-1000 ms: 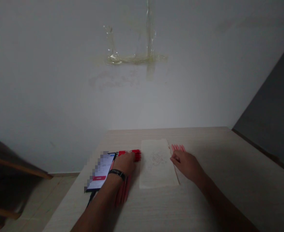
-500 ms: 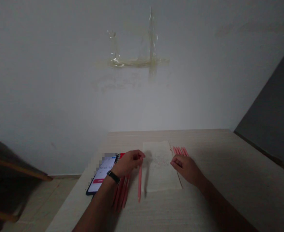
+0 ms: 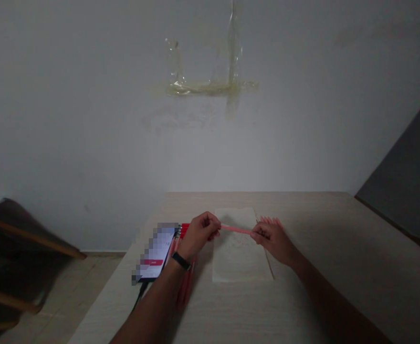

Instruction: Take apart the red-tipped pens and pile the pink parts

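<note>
A slim pink pen (image 3: 236, 230) spans the gap between my two hands, nearly level above a sheet of paper (image 3: 242, 263). My left hand (image 3: 203, 229), with a dark band at the wrist, is closed around the pen's left end. At its right end the fingertips of my right hand (image 3: 271, 239) pinch it. Under and beside my left forearm lie several pink pens (image 3: 186, 286), partly hidden. Several more pink pens (image 3: 271, 220) lie just beyond my right hand, mostly covered by it. Faint marks show on the paper.
A phone (image 3: 156, 255) with a lit screen lies left of my left hand, a dark cable (image 3: 140, 296) below it. Red items (image 3: 184, 230) sit beside its top edge. The pale wooden table (image 3: 238, 315) meets a wall (image 3: 253, 157) with old tape (image 3: 203, 90).
The pen has swung from hanging upright in my left hand to lying level, and my right hand now grips its other end. The view has shifted slightly.
</note>
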